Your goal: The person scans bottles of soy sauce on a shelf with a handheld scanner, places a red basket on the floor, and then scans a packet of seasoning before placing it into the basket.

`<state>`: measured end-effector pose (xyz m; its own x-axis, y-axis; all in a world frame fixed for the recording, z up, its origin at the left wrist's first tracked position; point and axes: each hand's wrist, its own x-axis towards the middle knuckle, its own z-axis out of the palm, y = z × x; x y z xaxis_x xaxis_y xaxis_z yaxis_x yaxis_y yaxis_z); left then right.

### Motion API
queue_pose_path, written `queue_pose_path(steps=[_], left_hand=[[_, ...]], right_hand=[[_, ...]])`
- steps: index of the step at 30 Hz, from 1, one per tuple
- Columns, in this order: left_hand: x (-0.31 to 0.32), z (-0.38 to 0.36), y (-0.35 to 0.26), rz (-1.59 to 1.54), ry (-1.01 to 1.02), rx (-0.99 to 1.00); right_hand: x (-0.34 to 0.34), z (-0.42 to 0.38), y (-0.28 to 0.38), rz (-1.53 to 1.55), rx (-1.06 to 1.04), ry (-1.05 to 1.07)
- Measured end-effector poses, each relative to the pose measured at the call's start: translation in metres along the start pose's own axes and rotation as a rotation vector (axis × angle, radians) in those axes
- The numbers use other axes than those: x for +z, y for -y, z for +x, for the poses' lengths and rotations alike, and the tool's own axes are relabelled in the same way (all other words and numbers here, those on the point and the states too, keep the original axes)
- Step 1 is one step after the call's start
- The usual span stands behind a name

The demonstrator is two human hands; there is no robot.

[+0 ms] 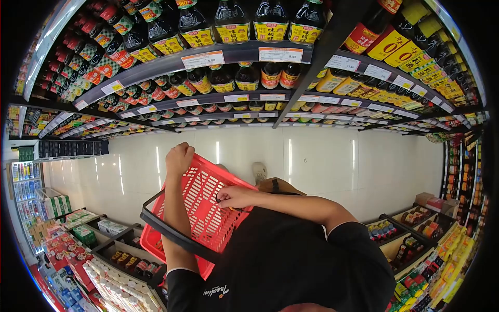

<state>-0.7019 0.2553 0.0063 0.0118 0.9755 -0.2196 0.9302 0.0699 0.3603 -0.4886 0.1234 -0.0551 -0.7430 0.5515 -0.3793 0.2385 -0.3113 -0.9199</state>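
A red plastic shopping basket (200, 195) with slotted sides is tilted in front of my body. My left forearm passes through its black handle (174, 235), which crosses over the arm. At the basket's far corner, my left hand (179, 158) is closed in a fist, with nothing visible in it. Over the basket's opening, my right hand (235, 197) has its fingers curled and pinched together. A small dark bit shows at those fingertips, and a little black and orange shows under the hand. What the fingers hold is too small to name.
Shelves of dark sauce bottles (231, 26) with price labels (280, 54) run ahead. A pale tiled floor (332, 161) lies between them and me, with my shoe (259, 172) on it. Low display bins (127, 260) stand behind me at left, and stacked goods (410, 249) at right.
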Motion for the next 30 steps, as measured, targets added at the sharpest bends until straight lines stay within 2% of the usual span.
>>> queue_pose_path(steps=[12, 18, 24, 27, 30], left_hand=[[0.007, -0.021, 0.019, 0.009, -0.01, -0.096], [0.002, -0.019, 0.011, -0.015, -0.02, -0.054], [0.003, -0.013, 0.004, -0.019, -0.022, -0.031], [0.002, -0.012, 0.001, -0.024, -0.006, -0.029], [0.003, -0.013, 0.0, -0.022, 0.011, -0.04]], right_hand=[[0.009, 0.003, -0.005, 0.002, 0.039, 0.091], [0.01, 0.005, -0.012, -0.048, -0.041, 0.035], [0.008, 0.001, -0.011, -0.01, 0.0, 0.011], [0.004, -0.003, -0.002, 0.039, 0.102, 0.069], [0.004, -0.005, -0.001, 0.002, 0.032, 0.056]])
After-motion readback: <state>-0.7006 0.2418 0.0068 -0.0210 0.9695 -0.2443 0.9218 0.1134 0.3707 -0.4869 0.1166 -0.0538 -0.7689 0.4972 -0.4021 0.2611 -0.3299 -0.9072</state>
